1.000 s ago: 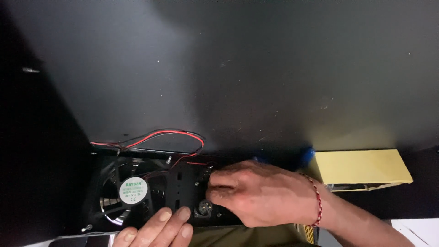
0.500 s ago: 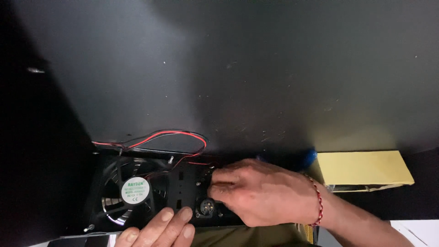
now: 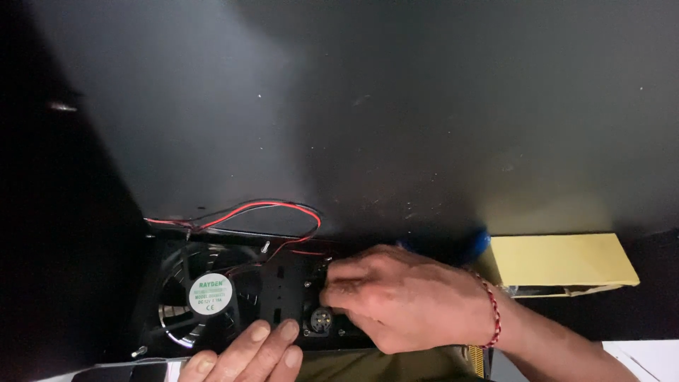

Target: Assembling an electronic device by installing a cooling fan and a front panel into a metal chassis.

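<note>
Black round cooling fan seated at nine o'clock; right hand pinching something unseen at the black metal bracket, left hand flat, steadying; fastening unfinished.

An electronics repair bench, by the look: an opened black metal case, its cooling fan and loose red-and-black wires exposed.

1. Fan sits lower left of the frame, in the case.
2. Wires loop just above the fan.
3. Panel lies right of the fan.
4. Right hand rests on the panel, centre bottom.
5. Left hand lies below the fan.
6. Box lies at right.
</note>
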